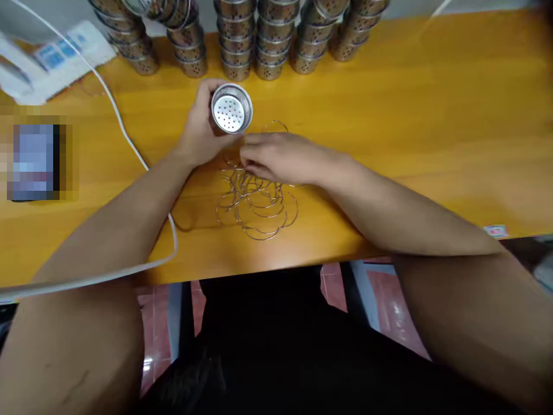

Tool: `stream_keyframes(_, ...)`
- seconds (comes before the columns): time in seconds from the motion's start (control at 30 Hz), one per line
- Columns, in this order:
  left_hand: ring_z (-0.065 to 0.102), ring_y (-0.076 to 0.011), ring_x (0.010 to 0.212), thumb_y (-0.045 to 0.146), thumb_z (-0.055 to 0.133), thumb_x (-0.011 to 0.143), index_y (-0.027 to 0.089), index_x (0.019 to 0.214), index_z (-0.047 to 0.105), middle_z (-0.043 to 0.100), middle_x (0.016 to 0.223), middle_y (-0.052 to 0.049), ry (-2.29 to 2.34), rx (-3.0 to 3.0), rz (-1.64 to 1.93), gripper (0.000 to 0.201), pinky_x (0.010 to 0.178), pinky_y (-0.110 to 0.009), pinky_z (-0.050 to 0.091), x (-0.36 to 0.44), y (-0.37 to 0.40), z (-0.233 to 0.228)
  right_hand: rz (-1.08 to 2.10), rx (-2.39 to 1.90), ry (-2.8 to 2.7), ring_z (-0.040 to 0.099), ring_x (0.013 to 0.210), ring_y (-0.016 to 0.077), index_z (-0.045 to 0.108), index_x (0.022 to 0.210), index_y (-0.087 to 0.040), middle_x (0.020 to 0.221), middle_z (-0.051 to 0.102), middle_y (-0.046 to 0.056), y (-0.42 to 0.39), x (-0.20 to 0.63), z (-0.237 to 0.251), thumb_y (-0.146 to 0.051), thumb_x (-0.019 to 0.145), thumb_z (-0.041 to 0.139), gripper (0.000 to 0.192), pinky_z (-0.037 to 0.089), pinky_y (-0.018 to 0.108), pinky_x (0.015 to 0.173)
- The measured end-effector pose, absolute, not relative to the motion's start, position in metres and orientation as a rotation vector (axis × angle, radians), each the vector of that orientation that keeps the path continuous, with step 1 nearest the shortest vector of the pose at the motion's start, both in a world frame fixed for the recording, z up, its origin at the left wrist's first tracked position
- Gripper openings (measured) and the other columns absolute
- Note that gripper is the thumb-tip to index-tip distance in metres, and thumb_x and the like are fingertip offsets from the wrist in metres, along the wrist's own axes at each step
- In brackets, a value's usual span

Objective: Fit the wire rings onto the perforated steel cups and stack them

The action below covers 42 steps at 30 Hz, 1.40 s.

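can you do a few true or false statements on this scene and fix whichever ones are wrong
1. The left hand holds a metal cup. True.
2. The cup's bottom is solid. False: it is dotted with small holes.
3. The right hand is at the loose, curled wires. True, though whether its fingers pinch one cannot be told.
4. All the wires are inside the cup. False: they lie in a tangle on the table.
5. Stacks of cups stand toward the back of the table. True.
6. The white cable runs along the right side of the table. False: the cable is on the left.
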State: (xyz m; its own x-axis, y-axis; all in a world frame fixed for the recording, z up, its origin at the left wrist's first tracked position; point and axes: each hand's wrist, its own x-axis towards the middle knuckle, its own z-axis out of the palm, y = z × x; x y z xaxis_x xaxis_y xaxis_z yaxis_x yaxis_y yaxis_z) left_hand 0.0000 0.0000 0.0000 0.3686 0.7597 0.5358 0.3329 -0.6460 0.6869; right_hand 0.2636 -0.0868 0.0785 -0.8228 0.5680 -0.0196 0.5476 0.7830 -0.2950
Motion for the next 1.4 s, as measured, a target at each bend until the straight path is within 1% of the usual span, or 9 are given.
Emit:
stream_keyframes(0.2,0.066,-0.0438,0.164,0.072,0.093,0.093,0.059,0.179,0.048,0.077,0.167,0.001,0.992,2.148,1.108,0.098,0.135,-0.080,0.064,-0.002,0.003,-0.001,0.526,-0.760,-2.732,0.073,0.111,0.0270,0.076,0.115,-0.022,0.128,0.079,0.011,-0.075,0.284,0.079,-0.019,0.119,0.067,0.010,0.052,0.040,0.098)
stream_keyframes(0.3,0.069,-0.0433,0.163,0.072,0.096,0.093,0.059,0.179,0.049,0.076,0.170,0.001,0.849,2.130,1.197,0.099,0.133,-0.078,0.068,-0.005,0.021,-0.023,0.626,-0.740,-2.634,0.073,0.107,0.0259,0.075,0.114,-0.023,0.120,0.080,0.009,-0.069,0.290,0.082,-0.023,0.118,0.074,0.004,0.054,0.039,0.096)
stream_keyframes(0.5,0.073,-0.0431,0.159,0.063,0.108,0.088,0.054,0.171,0.059,0.080,0.160,-0.005,0.781,2.105,1.243,0.096,0.132,-0.074,0.071,-0.005,0.030,-0.031,1.238,-0.717,-2.147,0.069,0.075,0.0178,0.071,0.115,-0.027,0.096,0.079,0.001,-0.049,0.292,0.078,-0.055,0.117,0.090,0.035,0.056,0.034,0.068)
stream_keyframes(0.6,0.079,-0.0429,0.149,0.065,0.110,0.087,0.047,0.159,0.068,0.084,0.150,-0.007,0.817,2.037,1.238,0.085,0.126,-0.071,0.076,-0.001,0.020,-0.021,1.440,-0.684,-1.756,0.060,0.057,0.0140,0.069,0.113,-0.030,0.088,0.078,-0.003,-0.041,0.288,0.076,-0.068,0.105,0.102,0.051,0.048,0.032,0.051)
stream_keyframes(0.73,0.088,-0.0408,0.122,0.074,0.112,0.086,0.037,0.130,0.078,0.090,0.126,-0.007,0.925,1.854,1.329,0.067,0.116,-0.068,0.080,0.004,0.016,-0.019,1.683,-0.726,-1.475,0.036,0.047,0.0095,0.072,0.116,-0.028,0.071,0.064,-0.010,-0.048,0.283,0.088,-0.053,0.096,0.109,0.049,0.027,0.029,0.044)
stream_keyframes(0.8,0.089,-0.0399,0.115,0.079,0.110,0.088,0.034,0.120,0.079,0.090,0.117,-0.007,0.949,1.815,1.310,0.063,0.111,-0.067,0.081,0.004,0.018,-0.023,1.776,-0.737,-1.528,0.032,0.045,0.0093,0.075,0.118,-0.026,0.066,0.058,-0.011,-0.054,0.282,0.093,-0.051,0.095,0.109,0.048,0.019,0.030,0.044)
stream_keyframes(0.97,0.087,-0.0399,0.119,0.073,0.114,0.084,0.036,0.131,0.076,0.088,0.126,-0.008,0.933,1.870,1.300,0.070,0.110,-0.065,0.079,0.000,0.027,-0.035,1.563,-0.854,-1.483,0.043,0.050,0.0138,0.075,0.112,-0.031,0.075,0.069,-0.004,-0.047,0.276,0.074,-0.065,0.093,0.110,0.052,0.020,0.035,0.045)
stream_keyframes(1.13,0.082,-0.0422,0.138,0.054,0.121,0.076,0.039,0.149,0.068,0.083,0.144,-0.009,0.988,1.950,1.302,0.092,0.124,-0.066,0.074,0.002,0.023,-0.031,1.378,-0.836,-1.396,0.041,0.045,0.0115,0.073,0.105,-0.029,0.077,0.075,-0.003,-0.026,0.274,0.050,-0.058,0.101,0.103,0.042,0.024,0.036,0.045)
stream_keyframes(1.4,0.082,-0.0430,0.136,0.055,0.120,0.077,0.037,0.139,0.071,0.083,0.133,-0.009,1.009,1.995,1.166,0.081,0.123,-0.067,0.071,0.007,0.014,-0.023,1.164,-0.945,-1.590,0.051,0.056,0.0157,0.067,0.115,-0.033,0.067,0.066,-0.006,-0.031,0.265,0.045,-0.051,0.122,0.086,0.026,0.043,0.031,0.052)
